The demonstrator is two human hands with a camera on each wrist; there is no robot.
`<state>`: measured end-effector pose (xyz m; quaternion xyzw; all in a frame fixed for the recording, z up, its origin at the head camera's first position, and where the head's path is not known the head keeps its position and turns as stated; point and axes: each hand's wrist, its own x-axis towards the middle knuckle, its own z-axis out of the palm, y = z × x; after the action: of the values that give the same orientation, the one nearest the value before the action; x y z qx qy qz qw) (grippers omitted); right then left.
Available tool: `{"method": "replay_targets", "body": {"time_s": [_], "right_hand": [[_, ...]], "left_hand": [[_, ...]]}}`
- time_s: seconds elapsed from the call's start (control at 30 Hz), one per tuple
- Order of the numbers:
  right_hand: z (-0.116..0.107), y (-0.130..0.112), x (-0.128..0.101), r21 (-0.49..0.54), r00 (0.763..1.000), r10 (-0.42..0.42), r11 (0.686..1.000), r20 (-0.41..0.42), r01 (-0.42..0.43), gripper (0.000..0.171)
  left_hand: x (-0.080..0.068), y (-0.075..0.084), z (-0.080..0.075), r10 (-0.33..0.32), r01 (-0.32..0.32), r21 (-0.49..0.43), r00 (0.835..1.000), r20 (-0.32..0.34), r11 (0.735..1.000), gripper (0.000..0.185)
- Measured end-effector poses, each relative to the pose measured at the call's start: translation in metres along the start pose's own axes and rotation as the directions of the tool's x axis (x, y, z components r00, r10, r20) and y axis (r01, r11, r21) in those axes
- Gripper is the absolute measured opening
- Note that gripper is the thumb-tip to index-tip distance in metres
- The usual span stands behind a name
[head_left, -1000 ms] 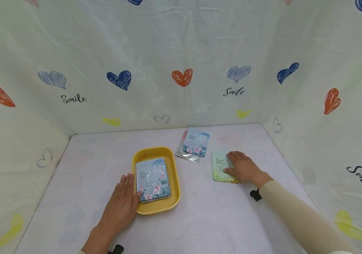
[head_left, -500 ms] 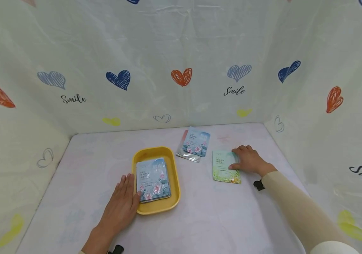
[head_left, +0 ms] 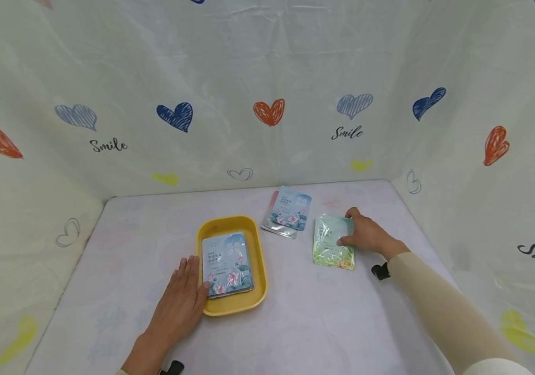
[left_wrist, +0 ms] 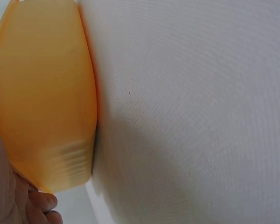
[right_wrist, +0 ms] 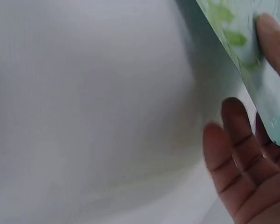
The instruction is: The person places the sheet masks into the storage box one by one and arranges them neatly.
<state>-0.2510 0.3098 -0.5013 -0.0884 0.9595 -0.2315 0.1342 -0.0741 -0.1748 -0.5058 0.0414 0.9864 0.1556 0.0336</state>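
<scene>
Fingers of the right hand point(head_left: 365, 234) pinch the right edge of the green sachet point(head_left: 334, 242), thumb on its printed face, other fingers tucked under; that edge is tilted up off the table point(head_left: 122, 271), left edge seems down on the surface. Right wrist view confirms: thumb tip on the green leaf print of the green sachet point(right_wrist: 242, 56), fingers point(right_wrist: 235, 154) loosely bent beneath it, table cloth behind. Sachet sits right of centre on the table, well apart from the tray.

Just left and behind it: a small stack of sachets point(head_left: 287, 212), blue lotus-print one on top, silver and pinkish edges showing underneath, lying flat, not touching the green one.

Left hand point(head_left: 180, 302) lies flat, fingers straight and together, against the near-left outer wall of the yellow tray point(head_left: 229, 225); fingertips reach over the rim and touch the corner of the blue sachet point(head_left: 226, 264) lying flat inside. Left wrist view shows only the yellow tray point(left_wrist: 42, 93) wall close up and a bit of the hand at the bottom-left corner.

Beige sleeve point(head_left: 440, 312) covers the right forearm, black strap at the wrist. Heart-print "Smile" curtain point(head_left: 267, 78) walls the table on three sides.
</scene>
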Motion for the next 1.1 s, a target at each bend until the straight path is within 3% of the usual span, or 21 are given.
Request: {"method": "replay_targets", "body": {"time_s": [0.23,0.57,1.1], "right_hand": [[0.002,-0.013,-0.003,0.132,0.989,0.044,0.991,-0.138,-0.025,0.089],[0.019,-0.016,-0.002,0.263,0.967,0.121,0.963,-0.224,-0.059,0.081],[0.021,-0.025,-0.004,0.296,0.971,0.116,0.954,-0.211,-0.05,0.074]], "left_hand": [[-0.001,-0.002,0.0,0.026,-0.026,-0.008,0.999,-0.018,1.0,0.074],[-0.001,-0.003,0.0,0.028,-0.029,-0.025,1.0,-0.013,0.999,0.075],[-0.003,-0.001,0.0,0.023,-0.023,-0.031,1.0,-0.015,0.999,0.074]]}}
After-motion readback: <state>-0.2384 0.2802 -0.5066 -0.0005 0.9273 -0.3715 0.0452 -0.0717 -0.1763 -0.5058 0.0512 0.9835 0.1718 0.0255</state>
